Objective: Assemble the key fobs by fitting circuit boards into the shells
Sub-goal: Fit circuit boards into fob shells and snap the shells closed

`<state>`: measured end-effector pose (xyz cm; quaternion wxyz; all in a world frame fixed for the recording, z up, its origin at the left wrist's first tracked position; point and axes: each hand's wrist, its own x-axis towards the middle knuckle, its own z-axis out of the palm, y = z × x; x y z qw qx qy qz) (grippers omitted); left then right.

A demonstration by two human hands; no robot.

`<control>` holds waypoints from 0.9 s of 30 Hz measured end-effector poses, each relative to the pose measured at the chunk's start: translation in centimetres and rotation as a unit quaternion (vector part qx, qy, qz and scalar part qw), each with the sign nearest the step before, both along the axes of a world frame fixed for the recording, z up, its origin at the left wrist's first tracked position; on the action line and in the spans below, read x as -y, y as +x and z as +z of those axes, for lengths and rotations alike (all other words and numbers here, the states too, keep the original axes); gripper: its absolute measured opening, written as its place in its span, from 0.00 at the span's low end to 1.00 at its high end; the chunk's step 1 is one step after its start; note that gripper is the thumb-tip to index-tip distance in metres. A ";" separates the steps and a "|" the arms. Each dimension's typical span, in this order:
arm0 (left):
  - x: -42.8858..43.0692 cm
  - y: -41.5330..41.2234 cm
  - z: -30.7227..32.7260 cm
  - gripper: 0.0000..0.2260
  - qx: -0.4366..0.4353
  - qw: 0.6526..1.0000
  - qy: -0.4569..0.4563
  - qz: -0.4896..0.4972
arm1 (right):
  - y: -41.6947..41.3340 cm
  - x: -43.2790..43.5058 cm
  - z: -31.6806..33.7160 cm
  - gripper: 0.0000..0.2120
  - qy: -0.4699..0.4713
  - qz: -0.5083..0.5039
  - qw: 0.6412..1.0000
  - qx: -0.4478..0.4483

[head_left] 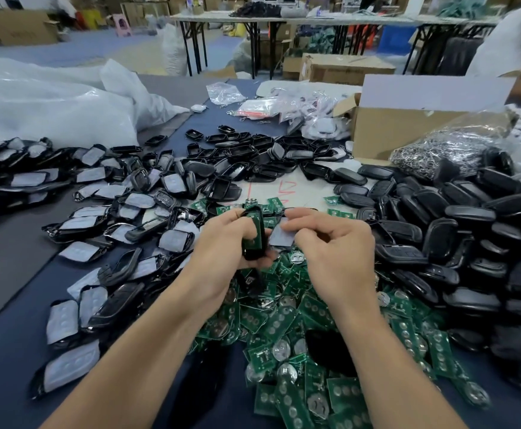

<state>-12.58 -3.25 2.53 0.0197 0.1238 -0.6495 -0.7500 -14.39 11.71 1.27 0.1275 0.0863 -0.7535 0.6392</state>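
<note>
A: Hands?
B: Left hand [219, 247] grips the shell [254, 235] upright, board [254, 218] inside. Right hand [335, 246] pinches a grey pad [281, 236] just beside it, likely next in.
A: Spare boards [284, 320]?
B: Heaped beneath both hands.

Head view looks down, close over table [11, 351]

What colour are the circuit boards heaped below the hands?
Green; the circuit boards carry silver discs; head view.
</note>
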 end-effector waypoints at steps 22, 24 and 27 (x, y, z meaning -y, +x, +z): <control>0.4 -0.5 -0.3 0.08 -0.035 0.993 0.075 -0.087 | -0.7 -0.3 0.0 0.14 -0.281 0.175 0.918 0.219; 0.4 -0.4 -0.2 0.11 -0.034 0.990 0.086 -0.109 | -0.7 -0.5 -0.2 0.14 -0.291 0.229 0.898 0.239; 0.5 -0.5 -0.2 0.11 -0.033 0.990 0.086 -0.108 | -0.9 -0.9 -0.4 0.20 -0.284 0.282 0.887 0.229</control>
